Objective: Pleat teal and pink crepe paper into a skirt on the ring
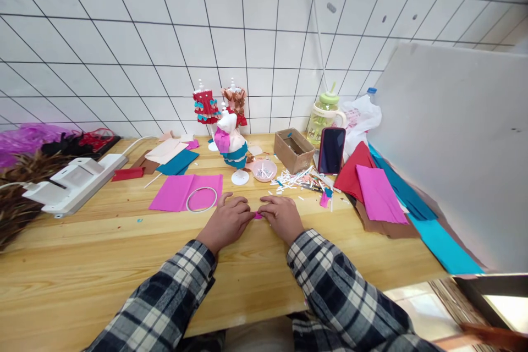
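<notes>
A small piece of magenta paper (258,215) lies at the fingertips of both hands, low over the wooden table (247,264). My left hand (229,221) pinches its left side, fingers bent and pressed together. From the other side, my right hand (282,216) closes its thumb and fingers on the same piece. Most of the paper is hidden by the fingers. Left of my left hand, a clear ring (202,199) rests partly on a flat magenta sheet (173,193). Beyond the hands stands a small dress form (232,146) in white, magenta and teal paper.
Two more decorated dress forms (205,107) stand behind. A pink dish (264,170), a pile of white strips (297,179), a cardboard box (293,150) and a phone (331,150) sit ahead. Coloured paper sheets (381,195) lie right; a power strip (80,184) lies left.
</notes>
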Tool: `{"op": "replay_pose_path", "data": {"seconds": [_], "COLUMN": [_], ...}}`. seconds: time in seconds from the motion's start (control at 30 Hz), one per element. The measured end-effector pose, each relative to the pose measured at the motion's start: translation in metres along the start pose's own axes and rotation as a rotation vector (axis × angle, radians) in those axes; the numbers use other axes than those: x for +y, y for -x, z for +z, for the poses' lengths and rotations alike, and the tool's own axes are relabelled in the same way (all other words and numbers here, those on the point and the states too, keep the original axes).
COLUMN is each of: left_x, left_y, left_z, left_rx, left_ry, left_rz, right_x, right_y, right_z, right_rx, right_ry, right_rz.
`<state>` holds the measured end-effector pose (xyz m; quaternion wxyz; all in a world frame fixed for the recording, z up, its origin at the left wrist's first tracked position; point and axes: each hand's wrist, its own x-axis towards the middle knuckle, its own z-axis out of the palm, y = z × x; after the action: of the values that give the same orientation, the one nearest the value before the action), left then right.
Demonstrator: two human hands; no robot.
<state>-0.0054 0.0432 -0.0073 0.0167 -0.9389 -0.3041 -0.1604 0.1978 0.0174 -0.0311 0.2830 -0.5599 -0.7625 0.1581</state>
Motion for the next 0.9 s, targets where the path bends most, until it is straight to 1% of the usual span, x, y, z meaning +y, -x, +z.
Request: {"op": "replay_pose_path", "data": {"seconds": [0.17,0.47,0.57,0.77,0.9], "left_x": [-0.002,-0.005,-0.007,-0.007,-0.003], "left_y": [-0.002,-0.001,0.001,0.002,-0.002], "left_z": [0.003,0.008,0.010,0.009,0.002], "left_rx": [-0.022,-0.029,-0.024,0.004,0.000], "left_ry": [0.043,0.064,0.060,0.048,0.048], "left_rz": [0.062,0.057,0.063,0.074,0.050], "right_x": [0.003,0.001,-0.002,-0.007,0.001], "right_y": [0.000,0.000,0.001,0.008,0.011], "right_z": [0.000,0.001,-0.003,-0.017,-0.019], "right_rx": [-0.009,-0.049,-0.074,-0.158,-0.183], "right_ry": [0.021,0.106,0.138,0.228,0.145], "right_rz": [0.002,-0.011,-0.023,-0.108,-0.093]}}
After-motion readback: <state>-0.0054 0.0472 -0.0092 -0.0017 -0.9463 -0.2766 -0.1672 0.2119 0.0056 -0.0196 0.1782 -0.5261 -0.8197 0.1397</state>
